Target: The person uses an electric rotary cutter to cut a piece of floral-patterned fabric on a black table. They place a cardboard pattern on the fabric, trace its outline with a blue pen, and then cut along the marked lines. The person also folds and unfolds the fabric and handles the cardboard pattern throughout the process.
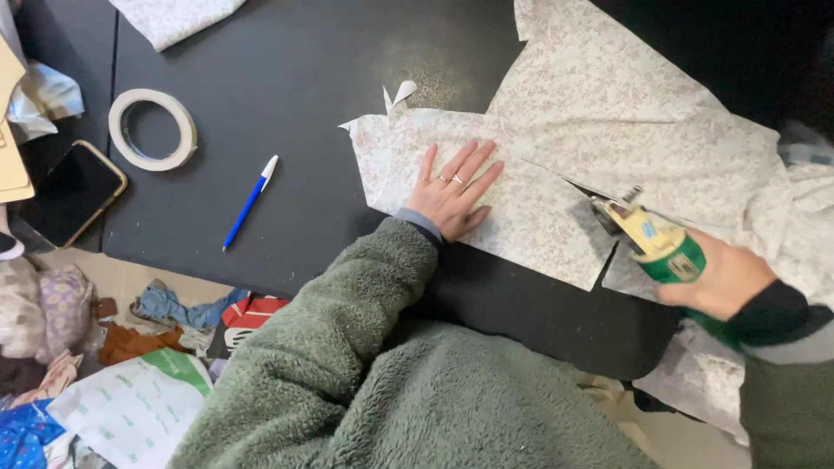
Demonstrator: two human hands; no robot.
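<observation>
The black table (pixel 287 78) fills most of my view, and across its right half lies the pale floral fabric (pixel 608 113), spread flat with 1 loose end spilling off the right edge. A cut line runs through the cloth on a slant, from just beyond my left fingertips down and to the right, ending at the blade of the electric cutter (pixel 653 239). That line is the cloth's working axis, and the uncut fabric lies ahead of the blade, up and to the left.

My left hand (pixel 452 195) lies flat on the cut piece, palm down, fingers straight and slightly fanned, pinning the cloth just beside the slit. My right hand (pixel 725 278) is wrapped tight around the cutter's green body, so it is the hand at the blade; the left sits well clear of it.

Further left lie a tape roll (pixel 153 129), a phone (pixel 74 193) and a blue pen (pixel 250 201).

The blade itself is too small to make out, my right fingers are hidden under the tool, and the cloth is cropped at the top.
</observation>
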